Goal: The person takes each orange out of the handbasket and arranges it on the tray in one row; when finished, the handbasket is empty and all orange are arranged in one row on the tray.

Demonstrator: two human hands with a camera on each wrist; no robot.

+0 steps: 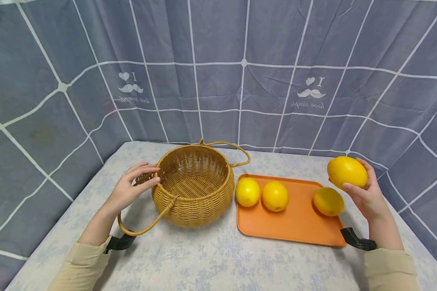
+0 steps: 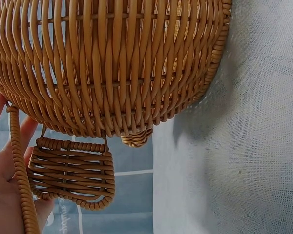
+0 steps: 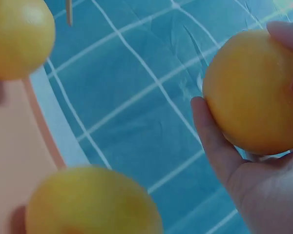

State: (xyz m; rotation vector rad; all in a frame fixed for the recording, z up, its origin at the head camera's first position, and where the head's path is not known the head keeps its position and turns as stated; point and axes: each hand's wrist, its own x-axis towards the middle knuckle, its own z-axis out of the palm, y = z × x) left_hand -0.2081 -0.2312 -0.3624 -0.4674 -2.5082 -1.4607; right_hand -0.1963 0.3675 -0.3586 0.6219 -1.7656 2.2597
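My right hand (image 1: 365,194) grips a yellow lemon (image 1: 346,173) in the air, past the right end of an orange tray (image 1: 295,226). In the right wrist view, the thumb and fingers lie around that lemon (image 3: 256,92). On the tray's left side two lemons (image 1: 247,192) (image 1: 275,196) sit close together, and another lemon (image 1: 328,201) lies at its right end, below the held one. To the left stands a round wicker basket (image 1: 194,212). My left hand (image 1: 125,190), fingers mostly straight, touches its left rim by a small woven flap (image 2: 71,170).
Looped handles stick out from the basket, one handle (image 1: 145,230) at the front left and one (image 1: 240,150) at the back right. A pale patterned cloth (image 1: 193,258) covers the table. Grey-blue curtains (image 1: 218,85) with white lines stand behind and at both sides.
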